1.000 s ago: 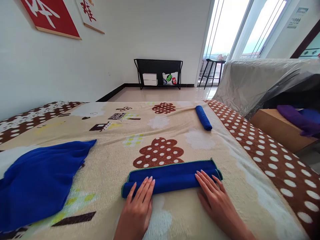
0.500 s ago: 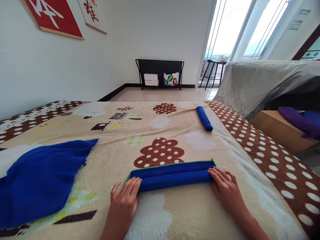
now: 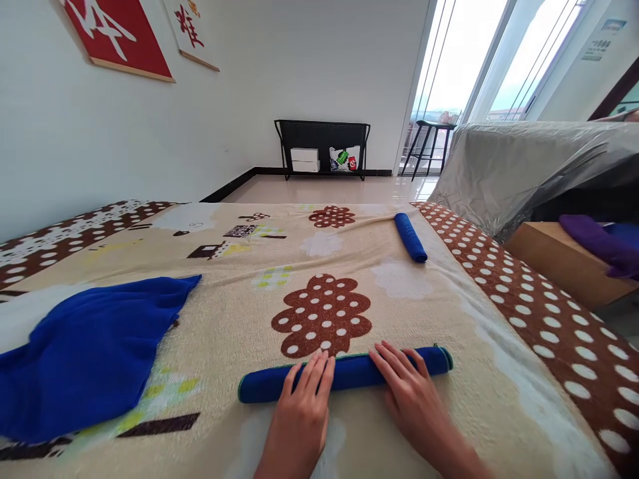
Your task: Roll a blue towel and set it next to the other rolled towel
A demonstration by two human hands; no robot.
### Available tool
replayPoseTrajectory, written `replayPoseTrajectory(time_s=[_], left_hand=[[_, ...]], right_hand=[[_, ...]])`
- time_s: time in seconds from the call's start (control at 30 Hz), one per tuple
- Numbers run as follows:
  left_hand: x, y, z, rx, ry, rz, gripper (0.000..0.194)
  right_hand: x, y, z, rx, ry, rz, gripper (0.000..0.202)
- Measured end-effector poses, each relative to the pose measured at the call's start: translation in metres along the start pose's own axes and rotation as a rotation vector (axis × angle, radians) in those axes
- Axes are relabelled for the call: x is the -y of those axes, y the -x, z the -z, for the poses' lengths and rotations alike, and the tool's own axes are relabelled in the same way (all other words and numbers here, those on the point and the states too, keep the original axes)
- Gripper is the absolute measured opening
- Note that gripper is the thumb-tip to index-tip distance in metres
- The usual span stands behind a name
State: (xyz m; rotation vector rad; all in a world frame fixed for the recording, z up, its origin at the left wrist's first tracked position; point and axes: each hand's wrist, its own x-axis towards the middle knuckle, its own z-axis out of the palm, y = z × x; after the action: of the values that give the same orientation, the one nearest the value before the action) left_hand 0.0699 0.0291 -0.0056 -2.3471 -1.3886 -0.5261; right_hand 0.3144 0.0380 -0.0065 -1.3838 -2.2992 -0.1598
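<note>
A white wall carries red hangings with white characters. Against the far wall a black rack stands on the glossy pale floor. Bright daylight pours through tall glass doors, a black stool before them. Plastic-sheeted furniture stands at right.

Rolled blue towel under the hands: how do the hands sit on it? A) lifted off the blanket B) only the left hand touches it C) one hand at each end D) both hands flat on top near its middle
D: the left hand and right hand lie side by side with fingers on the middle of the rolled blue towel, which rests on the patterned blanket.
</note>
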Motion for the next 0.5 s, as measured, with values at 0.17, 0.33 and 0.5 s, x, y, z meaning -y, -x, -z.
replayPoseTrajectory(time_s=[0.17, 0.33, 0.5], left_hand=[[-0.016, -0.012, -0.015, 0.032, -0.034, -0.048, 0.064], [-0.011, -0.006, -0.020, 0.020, -0.032, -0.085, 0.058], [0.016, 0.012, -0.013, 0.046, -0.055, -0.101, 0.060]], right_hand=[[0.015, -0.005, -0.014, 0.022, -0.005, 0.030, 0.060], [0.011, -0.002, -0.019, -0.007, -0.008, 0.041, 0.052], [-0.018, 0.011, -0.009, 0.058, 0.048, 0.064, 0.055]])
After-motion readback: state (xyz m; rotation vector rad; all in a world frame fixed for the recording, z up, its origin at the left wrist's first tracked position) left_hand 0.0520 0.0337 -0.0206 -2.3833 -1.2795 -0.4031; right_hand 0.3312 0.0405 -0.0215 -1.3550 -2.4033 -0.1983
